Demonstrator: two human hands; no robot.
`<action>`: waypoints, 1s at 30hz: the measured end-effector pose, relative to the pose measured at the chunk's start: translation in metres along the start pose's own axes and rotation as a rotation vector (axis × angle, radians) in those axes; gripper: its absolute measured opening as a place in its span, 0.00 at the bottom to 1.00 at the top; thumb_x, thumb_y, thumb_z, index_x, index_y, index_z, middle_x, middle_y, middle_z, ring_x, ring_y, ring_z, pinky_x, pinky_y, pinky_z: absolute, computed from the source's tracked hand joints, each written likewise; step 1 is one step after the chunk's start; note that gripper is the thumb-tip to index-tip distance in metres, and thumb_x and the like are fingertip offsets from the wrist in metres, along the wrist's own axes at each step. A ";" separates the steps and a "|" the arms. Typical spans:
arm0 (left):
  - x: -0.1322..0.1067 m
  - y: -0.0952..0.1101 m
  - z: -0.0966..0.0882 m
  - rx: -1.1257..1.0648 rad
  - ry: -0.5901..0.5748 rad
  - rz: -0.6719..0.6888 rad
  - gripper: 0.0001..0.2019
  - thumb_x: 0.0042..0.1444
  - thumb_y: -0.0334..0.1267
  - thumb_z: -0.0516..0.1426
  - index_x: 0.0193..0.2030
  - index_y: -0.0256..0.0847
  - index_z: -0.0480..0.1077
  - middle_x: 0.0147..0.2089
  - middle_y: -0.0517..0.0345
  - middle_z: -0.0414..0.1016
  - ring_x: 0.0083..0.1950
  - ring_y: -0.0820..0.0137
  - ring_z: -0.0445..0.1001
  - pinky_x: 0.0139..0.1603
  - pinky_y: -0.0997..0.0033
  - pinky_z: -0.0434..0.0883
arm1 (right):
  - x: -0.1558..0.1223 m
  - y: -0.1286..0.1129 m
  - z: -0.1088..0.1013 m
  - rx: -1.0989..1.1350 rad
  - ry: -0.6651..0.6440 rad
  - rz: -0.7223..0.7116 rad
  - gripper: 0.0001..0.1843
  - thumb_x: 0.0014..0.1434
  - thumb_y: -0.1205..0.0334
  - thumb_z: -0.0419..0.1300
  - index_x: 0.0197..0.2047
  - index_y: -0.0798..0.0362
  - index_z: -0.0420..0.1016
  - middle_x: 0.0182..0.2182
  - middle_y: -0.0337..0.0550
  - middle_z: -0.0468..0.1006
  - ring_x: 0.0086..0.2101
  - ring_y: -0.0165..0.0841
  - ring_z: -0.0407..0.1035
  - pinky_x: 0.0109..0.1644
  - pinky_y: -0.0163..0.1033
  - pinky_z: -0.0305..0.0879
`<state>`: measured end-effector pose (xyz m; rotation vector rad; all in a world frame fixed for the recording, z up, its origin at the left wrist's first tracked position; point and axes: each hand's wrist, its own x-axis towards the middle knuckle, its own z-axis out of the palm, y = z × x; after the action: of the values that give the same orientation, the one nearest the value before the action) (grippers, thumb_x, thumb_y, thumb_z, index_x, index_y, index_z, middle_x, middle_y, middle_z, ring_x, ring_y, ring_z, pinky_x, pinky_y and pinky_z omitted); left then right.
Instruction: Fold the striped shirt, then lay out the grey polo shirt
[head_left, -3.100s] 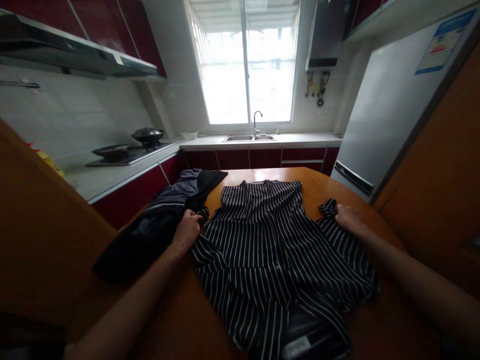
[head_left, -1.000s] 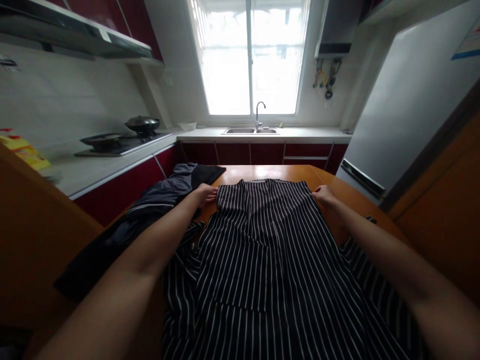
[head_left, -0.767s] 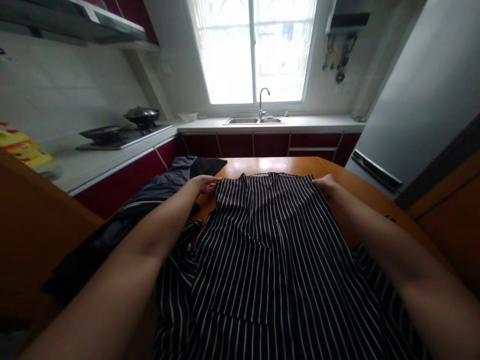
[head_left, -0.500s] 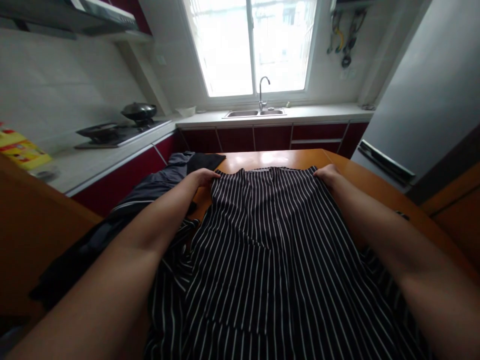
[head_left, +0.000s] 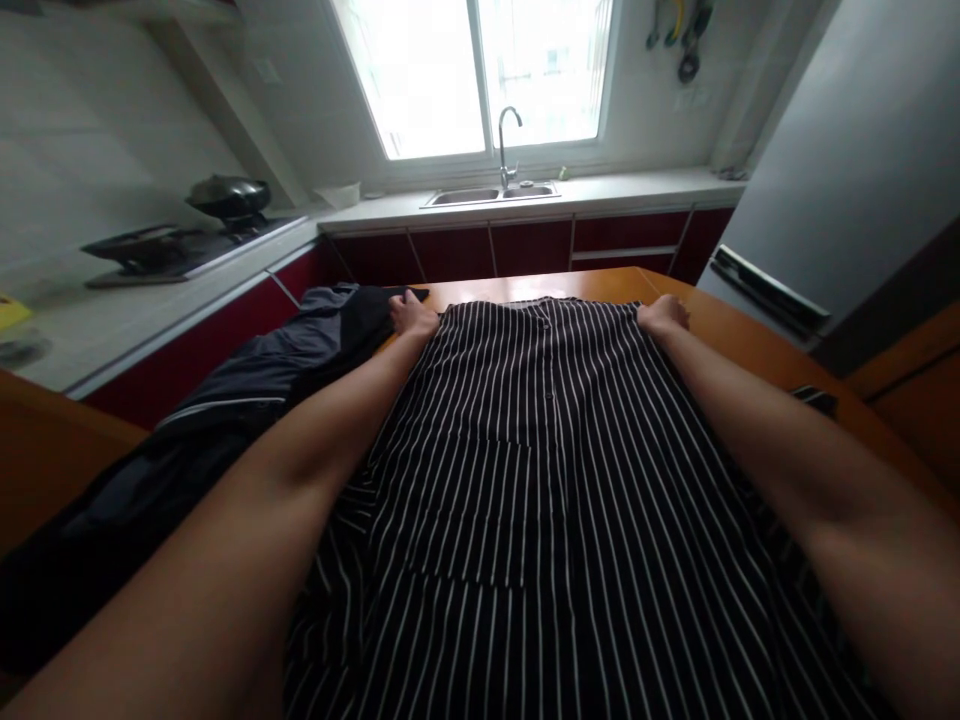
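Observation:
A black shirt with thin white stripes (head_left: 540, 480) lies spread flat on an orange wooden table (head_left: 720, 335), its far hem toward the window. My left hand (head_left: 411, 314) is closed on the shirt's far left corner. My right hand (head_left: 663, 315) is closed on the far right corner. Both arms stretch out over the fabric. A sleeve end (head_left: 814, 398) pokes out at the right, beside my right forearm.
A dark grey and black garment (head_left: 247, 390) lies bunched along the table's left side. Beyond are a counter with a sink and tap (head_left: 491, 192), a stove with pans (head_left: 180, 235) at the left, and a grey fridge (head_left: 825, 180) at the right.
Both hands left the sleeve ends and took hold of the shirt's far corners. They have since pushed those corners further away, drawing the fabric flatter. The camera has tilted down.

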<state>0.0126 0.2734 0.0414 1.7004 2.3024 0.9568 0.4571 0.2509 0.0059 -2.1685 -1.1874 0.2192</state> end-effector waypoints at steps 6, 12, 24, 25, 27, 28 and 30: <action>-0.051 0.032 0.033 0.224 -0.279 0.597 0.29 0.68 0.44 0.49 0.74 0.42 0.54 0.76 0.47 0.51 0.76 0.53 0.49 0.74 0.49 0.48 | -0.069 -0.034 0.015 -0.167 -0.074 -0.434 0.24 0.66 0.53 0.54 0.61 0.56 0.70 0.63 0.60 0.64 0.62 0.53 0.55 0.63 0.59 0.55; -0.069 0.033 0.043 0.312 -0.460 0.526 0.33 0.69 0.58 0.40 0.77 0.48 0.45 0.79 0.51 0.39 0.78 0.50 0.38 0.73 0.36 0.40 | -0.097 -0.071 0.036 -0.082 -0.246 -0.684 0.18 0.67 0.58 0.53 0.54 0.54 0.78 0.58 0.53 0.74 0.59 0.45 0.63 0.64 0.49 0.57; -0.072 0.029 0.049 0.346 -0.437 0.560 0.33 0.69 0.59 0.36 0.75 0.48 0.51 0.78 0.52 0.44 0.78 0.52 0.41 0.73 0.37 0.42 | -0.079 -0.147 0.082 -0.112 -0.343 -0.379 0.18 0.64 0.55 0.57 0.49 0.57 0.79 0.53 0.60 0.77 0.57 0.49 0.66 0.60 0.54 0.62; -0.072 0.030 0.049 0.348 -0.443 0.557 0.33 0.69 0.59 0.36 0.76 0.48 0.51 0.79 0.51 0.43 0.78 0.52 0.40 0.73 0.37 0.42 | -0.077 -0.149 0.084 -0.118 -0.353 -0.373 0.17 0.63 0.55 0.58 0.49 0.58 0.79 0.52 0.60 0.77 0.57 0.49 0.67 0.59 0.54 0.63; -0.072 0.030 0.048 0.353 -0.459 0.552 0.33 0.69 0.59 0.37 0.76 0.48 0.50 0.79 0.50 0.41 0.78 0.52 0.39 0.73 0.37 0.40 | -0.072 -0.151 0.084 -0.127 -0.374 -0.376 0.16 0.60 0.58 0.62 0.48 0.60 0.78 0.48 0.60 0.79 0.53 0.48 0.70 0.57 0.49 0.66; -0.072 0.030 0.048 0.354 -0.466 0.553 0.34 0.69 0.59 0.37 0.76 0.48 0.50 0.79 0.50 0.40 0.78 0.52 0.39 0.73 0.37 0.40 | -0.069 -0.151 0.084 -0.129 -0.383 -0.384 0.15 0.59 0.60 0.63 0.47 0.60 0.79 0.45 0.60 0.80 0.52 0.47 0.71 0.55 0.47 0.67; -0.071 0.030 0.048 0.354 -0.477 0.558 0.34 0.69 0.59 0.36 0.76 0.48 0.49 0.79 0.50 0.39 0.79 0.52 0.38 0.73 0.36 0.39 | -0.064 -0.152 0.084 -0.128 -0.396 -0.414 0.15 0.56 0.63 0.66 0.45 0.62 0.79 0.41 0.58 0.80 0.49 0.46 0.73 0.53 0.45 0.68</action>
<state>0.0842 0.2345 0.0012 2.4566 1.7859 0.1400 0.2783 0.2955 0.0237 -1.9799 -1.8877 0.4135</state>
